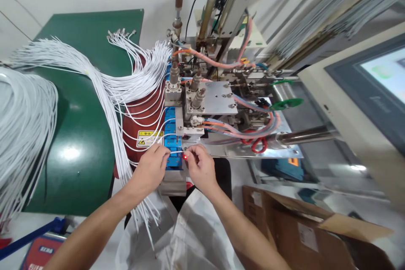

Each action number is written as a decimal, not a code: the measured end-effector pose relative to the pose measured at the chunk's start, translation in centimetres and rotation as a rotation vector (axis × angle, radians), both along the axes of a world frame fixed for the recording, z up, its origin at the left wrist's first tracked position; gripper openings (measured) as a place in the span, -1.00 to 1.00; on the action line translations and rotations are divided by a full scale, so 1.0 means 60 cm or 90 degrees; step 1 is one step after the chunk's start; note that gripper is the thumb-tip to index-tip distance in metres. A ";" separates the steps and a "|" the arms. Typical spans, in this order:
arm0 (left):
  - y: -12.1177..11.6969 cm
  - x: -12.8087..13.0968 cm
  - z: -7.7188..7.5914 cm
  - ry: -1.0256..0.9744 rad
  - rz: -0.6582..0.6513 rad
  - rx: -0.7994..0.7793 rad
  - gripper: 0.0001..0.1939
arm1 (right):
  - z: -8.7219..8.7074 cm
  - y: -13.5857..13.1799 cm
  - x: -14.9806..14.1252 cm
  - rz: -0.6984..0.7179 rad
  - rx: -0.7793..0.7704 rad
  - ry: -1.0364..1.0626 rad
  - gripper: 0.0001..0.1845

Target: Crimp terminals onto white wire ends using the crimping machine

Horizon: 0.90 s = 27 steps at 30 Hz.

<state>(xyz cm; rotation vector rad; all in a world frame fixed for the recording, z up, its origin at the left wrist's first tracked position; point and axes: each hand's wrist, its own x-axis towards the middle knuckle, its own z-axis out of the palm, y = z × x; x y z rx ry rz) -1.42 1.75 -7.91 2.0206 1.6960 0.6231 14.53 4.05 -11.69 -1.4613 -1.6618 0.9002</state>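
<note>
A white cable (176, 152) runs across the blue cable holder (171, 128) at the machine's front. My left hand (155, 162) pinches this cable just left of the holder. At its other end, the fingers of my right hand (201, 166) close around the cable's tip, where a red light shines; the tip itself is mostly hidden. More white cables lie in the holder's slots farther back and trail left over a brown plate (134, 124) with a yellow warning label (149, 138). A long bundle of white cables (109, 122) hangs beside my left forearm.
The metal machine (211, 97) with orange tubes stands behind my hands, a wire spool (282, 95) at its right. A screen (373, 67) juts in at the right. Coiled cables (23, 126) lie on the green table (76, 181). Cardboard boxes (297, 232) stand lower right.
</note>
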 end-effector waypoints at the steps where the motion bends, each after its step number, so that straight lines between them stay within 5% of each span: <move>1: 0.000 -0.001 0.002 -0.036 0.013 -0.016 -0.81 | 0.006 -0.001 0.001 0.007 0.030 -0.001 -0.86; 7: 0.007 0.003 0.019 -0.299 0.032 -0.188 -0.78 | 0.046 -0.003 0.004 0.150 0.092 0.041 -0.86; 11: 0.013 0.013 0.023 -0.399 0.097 -0.296 -0.78 | 0.043 -0.013 -0.001 0.129 0.086 0.053 -0.87; 21: -0.001 0.035 0.009 -0.419 0.204 -0.250 -0.77 | 0.032 -0.029 -0.016 0.032 0.047 0.091 -0.87; 27: -0.004 0.020 0.012 -0.305 0.133 -0.226 -0.77 | 0.023 -0.022 -0.005 0.014 0.017 0.110 -0.86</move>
